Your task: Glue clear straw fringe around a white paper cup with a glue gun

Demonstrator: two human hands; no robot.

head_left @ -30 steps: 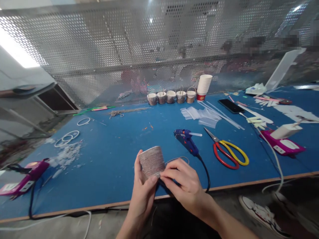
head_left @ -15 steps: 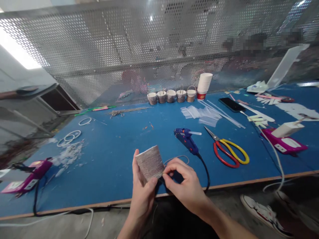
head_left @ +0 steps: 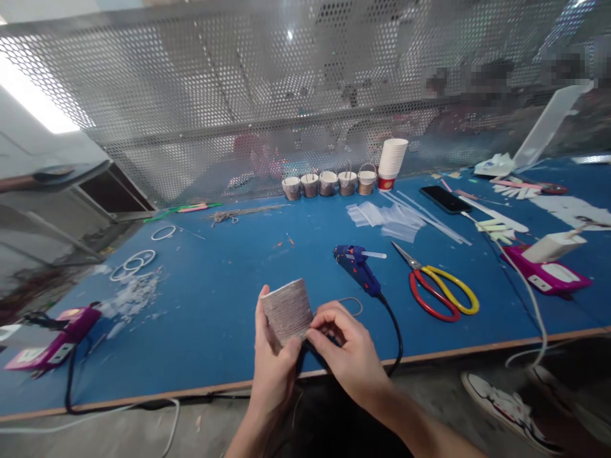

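A cup wrapped in grey-brown cord (head_left: 287,312) is tilted above the table's front edge. Around its left side and base, my left hand (head_left: 274,356) holds it with thumb and fingers. My right hand (head_left: 344,343) is closed in a pinch at the cup's lower right; its fingertips touch the cord there. A loop of thin cord (head_left: 354,304) shows just behind this hand. The blue glue gun (head_left: 358,268) lies behind and to the right, with a clear stick in it. Scissors with red and yellow handles (head_left: 436,286) rest farther right.
Several wrapped cups (head_left: 328,184) and stacked paper cups (head_left: 392,162) stand along the perforated metal screen (head_left: 191,114). Clear strips (head_left: 386,219), a phone (head_left: 445,200) and a magenta power strip (head_left: 548,272) are on the right. White rings (head_left: 133,264) and another power strip (head_left: 60,337) lie left.
My right fingertips have shifted slightly left along the cup's lower edge. The cup has turned a little in my left hand.
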